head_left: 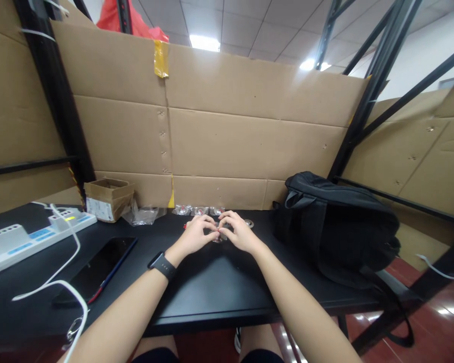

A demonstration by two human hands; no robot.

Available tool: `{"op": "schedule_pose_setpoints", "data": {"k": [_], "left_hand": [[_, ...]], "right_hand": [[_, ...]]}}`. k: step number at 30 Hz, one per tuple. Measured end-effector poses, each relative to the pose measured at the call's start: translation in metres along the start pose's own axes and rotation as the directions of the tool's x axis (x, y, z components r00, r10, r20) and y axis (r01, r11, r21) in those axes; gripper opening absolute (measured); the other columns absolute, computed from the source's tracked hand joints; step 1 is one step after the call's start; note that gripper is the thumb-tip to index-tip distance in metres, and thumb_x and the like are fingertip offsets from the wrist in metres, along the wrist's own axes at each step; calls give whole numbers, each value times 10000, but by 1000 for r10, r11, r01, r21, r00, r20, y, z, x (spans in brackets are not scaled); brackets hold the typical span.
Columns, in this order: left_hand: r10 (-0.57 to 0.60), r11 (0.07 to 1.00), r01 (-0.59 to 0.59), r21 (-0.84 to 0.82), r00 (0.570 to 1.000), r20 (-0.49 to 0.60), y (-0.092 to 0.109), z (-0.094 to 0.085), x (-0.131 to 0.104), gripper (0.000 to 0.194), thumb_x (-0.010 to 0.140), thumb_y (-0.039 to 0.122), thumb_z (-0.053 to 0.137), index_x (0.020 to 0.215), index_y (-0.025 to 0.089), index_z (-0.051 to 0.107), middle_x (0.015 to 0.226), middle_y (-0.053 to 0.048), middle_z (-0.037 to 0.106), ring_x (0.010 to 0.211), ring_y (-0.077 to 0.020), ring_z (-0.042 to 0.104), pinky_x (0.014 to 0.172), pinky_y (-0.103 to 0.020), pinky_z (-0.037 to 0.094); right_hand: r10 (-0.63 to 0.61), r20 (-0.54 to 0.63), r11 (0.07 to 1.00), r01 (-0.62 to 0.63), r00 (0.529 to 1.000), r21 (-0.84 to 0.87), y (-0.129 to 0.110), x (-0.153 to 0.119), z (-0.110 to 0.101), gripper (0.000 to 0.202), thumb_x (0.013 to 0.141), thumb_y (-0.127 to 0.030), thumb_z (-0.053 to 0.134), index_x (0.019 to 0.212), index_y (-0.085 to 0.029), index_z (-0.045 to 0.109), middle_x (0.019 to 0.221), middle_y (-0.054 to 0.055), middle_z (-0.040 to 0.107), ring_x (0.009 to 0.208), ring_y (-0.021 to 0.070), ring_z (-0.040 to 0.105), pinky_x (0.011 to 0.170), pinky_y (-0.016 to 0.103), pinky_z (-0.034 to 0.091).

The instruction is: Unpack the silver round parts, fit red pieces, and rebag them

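My left hand (197, 233), with a dark watch (162, 264) at the wrist, and my right hand (239, 233) meet over the table. Their thumbs and fingertips press together around something tiny with a bit of red on it, too small to name. Just beneath the fingers a shiny silvery piece (220, 239) partly shows. By the knuckles of my left hand is a small red part (185, 227). Behind my right hand lies a round metal piece (249, 223), partly hidden. Several small clear plastic packets (182, 209) with silvery and red contents line the back of the table.
A black backpack (336, 227) stands on the right of the black table (212, 287). At left are a phone (102, 267), a white power strip (38, 239) with cables, an opened small carton (109, 199) and crumpled clear plastic (144, 216). Cardboard (219, 136) walls the back.
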State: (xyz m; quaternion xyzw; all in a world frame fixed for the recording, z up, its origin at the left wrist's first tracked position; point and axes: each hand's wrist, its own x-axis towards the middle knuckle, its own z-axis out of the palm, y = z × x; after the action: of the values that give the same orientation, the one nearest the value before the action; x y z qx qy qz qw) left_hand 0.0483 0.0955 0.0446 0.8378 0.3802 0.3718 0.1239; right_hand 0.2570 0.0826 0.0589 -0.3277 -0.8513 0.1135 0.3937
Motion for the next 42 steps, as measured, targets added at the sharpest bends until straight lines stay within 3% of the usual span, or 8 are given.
{"op": "schedule_pose_setpoints", "data": {"k": [9,13,16,20,22,27,32,42], "left_hand": [[-14,995,2,96,993,119,-3,-4,-5,131,813,390,685,782,309,784,974,-43,696,1017,-259,595,935,-423,441],[62,998,-60,-13,970,237,-1,-2,-8,117,792,374,695,806,297,781,939,-47,697,950,-237,623,915,-376,464],[119,993,-106,-57,946,301,-3,-5,-8,135,772,314,696,884,307,771,980,-39,701,970,-230,625,910,-350,468],[-4,994,-13,108,988,157,-19,-15,-7,412,736,123,583,1087,310,690,1035,-28,710,1015,-237,612,889,-360,453],[-107,956,89,280,993,52,-32,-22,-6,348,721,110,569,984,295,700,997,-39,711,995,-263,609,857,-386,439],[-209,884,171,435,977,40,-53,-27,-10,111,726,300,699,834,283,720,905,-56,696,943,-297,592,838,-419,410],[-181,845,188,501,981,-61,-47,-14,-8,145,813,380,662,815,247,720,927,-86,674,948,-276,560,847,-392,395],[-215,784,220,581,973,-78,-29,-5,-7,229,944,297,505,841,213,692,1038,-121,689,1071,-296,546,842,-396,340]], "right_hand": [[74,-142,992,-88,987,-93,20,1,-10,103,903,-210,591,983,-225,654,1043,63,627,1011,212,582,939,382,452],[268,-132,921,-294,954,-255,53,-11,-29,267,813,-204,675,1079,-228,658,1145,80,637,1086,244,583,980,428,433],[464,-69,820,-457,883,-344,74,-23,-39,417,771,-252,730,1178,-232,639,1294,102,617,1208,307,550,1004,478,413],[537,-40,777,-512,843,-366,89,-28,-40,438,800,-287,716,1226,-223,635,1305,100,635,1208,291,572,1009,437,420],[542,-35,771,-513,840,-377,92,-27,-39,431,798,-268,718,1221,-240,642,1269,85,657,1184,275,587,996,416,429],[549,-93,747,-538,830,-391,97,-26,-36,425,782,-241,729,1200,-265,657,1188,77,694,1147,275,597,970,421,442],[542,-90,779,-539,836,-319,104,-28,-35,333,784,-198,710,1111,-259,698,1089,56,732,1016,230,652,911,358,477],[486,-140,823,-506,863,-258,98,-29,-36,313,752,-144,705,1039,-269,710,1037,36,747,982,221,662,911,351,485]]}}
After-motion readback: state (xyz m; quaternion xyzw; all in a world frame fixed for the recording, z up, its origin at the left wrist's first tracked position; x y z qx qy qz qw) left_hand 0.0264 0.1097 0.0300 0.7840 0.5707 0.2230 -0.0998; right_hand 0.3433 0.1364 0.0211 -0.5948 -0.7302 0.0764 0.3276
